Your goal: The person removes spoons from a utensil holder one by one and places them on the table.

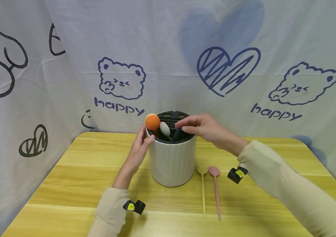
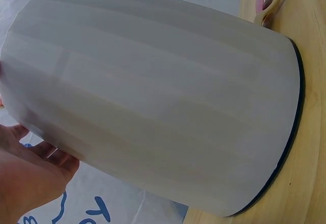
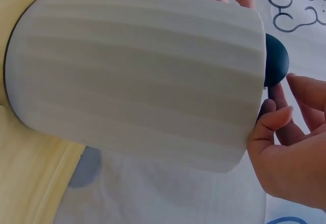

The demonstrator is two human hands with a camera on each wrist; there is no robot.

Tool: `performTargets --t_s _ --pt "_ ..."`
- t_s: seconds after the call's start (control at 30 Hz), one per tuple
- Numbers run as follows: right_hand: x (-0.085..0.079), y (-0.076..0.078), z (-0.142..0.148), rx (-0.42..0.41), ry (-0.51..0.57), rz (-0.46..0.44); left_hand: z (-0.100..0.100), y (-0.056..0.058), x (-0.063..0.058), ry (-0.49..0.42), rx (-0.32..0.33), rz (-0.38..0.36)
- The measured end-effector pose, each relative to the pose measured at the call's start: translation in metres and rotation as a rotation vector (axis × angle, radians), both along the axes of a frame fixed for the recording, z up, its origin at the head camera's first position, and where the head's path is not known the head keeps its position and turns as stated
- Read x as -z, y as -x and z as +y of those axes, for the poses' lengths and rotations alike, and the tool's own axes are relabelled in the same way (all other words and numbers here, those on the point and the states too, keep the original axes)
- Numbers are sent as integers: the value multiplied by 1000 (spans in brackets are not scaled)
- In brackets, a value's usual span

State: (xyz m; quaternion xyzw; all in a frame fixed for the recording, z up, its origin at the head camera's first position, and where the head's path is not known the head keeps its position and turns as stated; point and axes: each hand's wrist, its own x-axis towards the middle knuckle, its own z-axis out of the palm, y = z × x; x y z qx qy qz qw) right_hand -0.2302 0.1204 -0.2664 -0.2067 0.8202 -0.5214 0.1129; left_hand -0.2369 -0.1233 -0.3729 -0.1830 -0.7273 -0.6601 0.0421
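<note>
A white ribbed utensil holder (image 1: 172,164) with a black slotted top (image 1: 172,120) stands upright on the table. My left hand (image 1: 138,148) holds its left side near the rim, thumb in front and fingers bent against the wall in the left wrist view. Heads up in the holder are an orange spoon (image 1: 152,122), a pale grey spoon (image 1: 165,128) and a dark blue spoon (image 3: 276,60). At the right of the rim is my right hand (image 1: 205,128), thumb and index finger apart, the index fingertip right at the dark spoon's head.
Right of the holder, a yellow spoon (image 1: 202,184) and a pink spoon (image 1: 215,184) lie side by side on the wooden table (image 1: 76,184), handles toward me. A white cloth (image 1: 168,49) printed with bears and hearts hangs behind the table and along its left.
</note>
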Motion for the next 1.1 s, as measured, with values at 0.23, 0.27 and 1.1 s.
performTargets --t_s 0.23,0.27,1.1 --pt "3 1 -6 31 -98 63 -3 0 1 -2 0 -4" --pt "4 1 -7 29 -114 80 -3 0 1 -2 -2 -7" --pt "-9 1 -8 62 -98 78 0 1 -1 -10 2 -3"
